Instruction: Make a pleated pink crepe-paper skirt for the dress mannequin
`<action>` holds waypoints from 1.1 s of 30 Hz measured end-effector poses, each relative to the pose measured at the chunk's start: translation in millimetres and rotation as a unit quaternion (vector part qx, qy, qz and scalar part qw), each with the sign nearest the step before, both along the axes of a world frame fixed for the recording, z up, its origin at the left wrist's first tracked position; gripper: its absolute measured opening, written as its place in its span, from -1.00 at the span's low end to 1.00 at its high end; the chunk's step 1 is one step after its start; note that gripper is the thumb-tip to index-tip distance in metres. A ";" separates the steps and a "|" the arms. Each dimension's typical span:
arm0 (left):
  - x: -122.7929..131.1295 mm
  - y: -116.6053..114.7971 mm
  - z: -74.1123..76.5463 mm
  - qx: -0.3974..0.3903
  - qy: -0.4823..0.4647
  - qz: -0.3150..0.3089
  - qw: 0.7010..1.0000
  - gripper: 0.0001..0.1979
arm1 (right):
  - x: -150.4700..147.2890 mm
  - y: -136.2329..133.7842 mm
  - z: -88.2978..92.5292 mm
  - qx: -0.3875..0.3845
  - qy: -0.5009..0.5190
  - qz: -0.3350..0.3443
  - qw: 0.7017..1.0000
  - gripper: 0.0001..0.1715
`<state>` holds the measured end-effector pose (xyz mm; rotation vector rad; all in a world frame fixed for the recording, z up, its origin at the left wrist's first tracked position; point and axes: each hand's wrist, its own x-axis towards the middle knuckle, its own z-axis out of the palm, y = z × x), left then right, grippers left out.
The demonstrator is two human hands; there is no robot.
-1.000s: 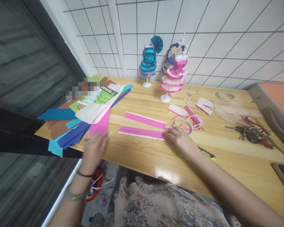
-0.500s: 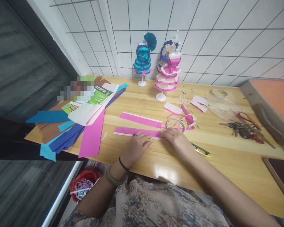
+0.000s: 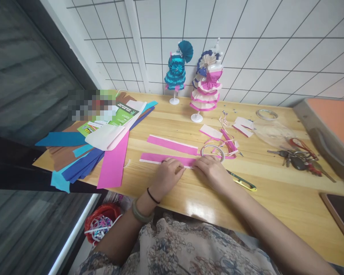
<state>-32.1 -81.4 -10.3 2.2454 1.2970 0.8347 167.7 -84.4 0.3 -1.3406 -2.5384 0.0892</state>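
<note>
A pink paper strip with a white lower edge (image 3: 151, 157) lies across the wooden table in front of me. My left hand (image 3: 169, 173) rests on its lower edge, fingers curled and thumb drawn in to a pinch. At the strip's right end my right hand (image 3: 210, 171) presses with closed fingers, which hide that end. A second pink strip with a white upper edge (image 3: 172, 145) lies just beyond. Touching my right hand's far side is a roll of tape (image 3: 204, 149). Beside my right wrist lies a green and yellow cutter knife (image 3: 245, 183).
Fanned paper sheets (image 3: 111, 164) and a green packet (image 3: 123, 114) lie to the left. Dressed miniature mannequins (image 3: 175, 74) stand by the tiled wall. Paper scraps (image 3: 212, 131), keys (image 3: 299, 162) and a phone (image 3: 341, 214) are on the right. A red basket (image 3: 96, 214) sits below the table.
My left thumb and fingers have drawn closer together at the strip's edge. My right hand stays at the strip's end. The whole view has shifted slightly.
</note>
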 end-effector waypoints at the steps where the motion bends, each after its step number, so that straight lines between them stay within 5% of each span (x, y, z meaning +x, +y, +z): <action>1: 0.6 0.0 0.6 0.005 0.000 -0.003 1.000 -0.91 | 0.8 0.0 -0.5 -0.002 0.003 -0.001 1.000 -0.67; 9: 12.9 -7.1 2.3 0.040 0.013 -0.040 0.998 -0.88 | 10.8 -2.6 -0.7 -0.073 0.139 -0.017 0.987 -0.70; 15: 19.1 -12.1 2.2 0.057 0.039 -0.051 0.996 -0.88 | 22.0 -5.9 -10.4 -0.177 0.329 -0.073 0.925 -0.29; 21: 19.7 -12.1 3.9 0.063 0.027 -0.061 0.996 -0.89 | 31.1 -2.4 -18.7 -0.175 0.393 -0.107 0.897 -0.30; 27: 16.9 -12.3 8.3 0.063 0.041 -0.057 0.996 -0.88 | 44.6 2.7 -12.5 -0.050 0.288 -0.073 0.954 -0.64; 33: 16.3 -12.9 12.7 0.080 0.054 -0.049 0.994 -0.87 | 56.1 1.3 -15.3 0.011 0.055 -0.096 0.994 -0.76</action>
